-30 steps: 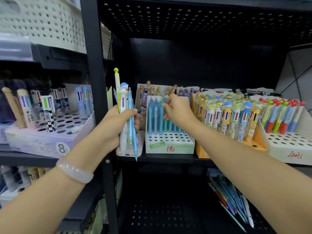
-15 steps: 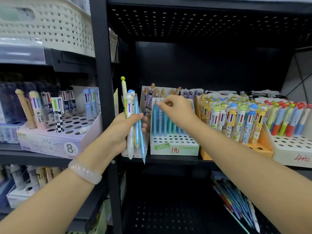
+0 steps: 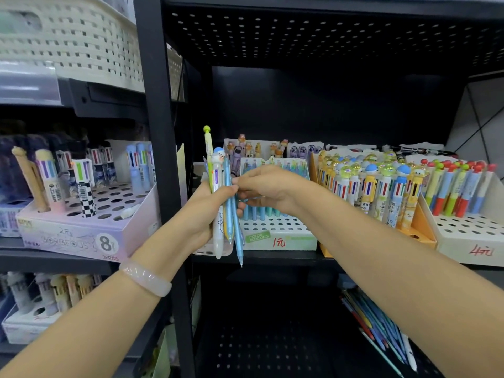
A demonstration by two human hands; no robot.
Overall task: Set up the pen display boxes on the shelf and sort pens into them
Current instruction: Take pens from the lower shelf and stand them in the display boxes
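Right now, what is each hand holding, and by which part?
The left hand grips a bunch of pens around mid-barrel. The right hand pinches a blue pen in that bunch, mid-barrel.

The right hand (image 3: 268, 188) covers the middle of the blue pens (image 3: 261, 211) in the white display box (image 3: 278, 233), and whether its fingers (image 3: 240, 184) pinch a pen in the left hand's bundle (image 3: 226, 203) cannot be told. Loose pens (image 3: 381, 334) on the lower shelf vanish behind the right forearm. Left-side boxes (image 3: 81, 236) blur.
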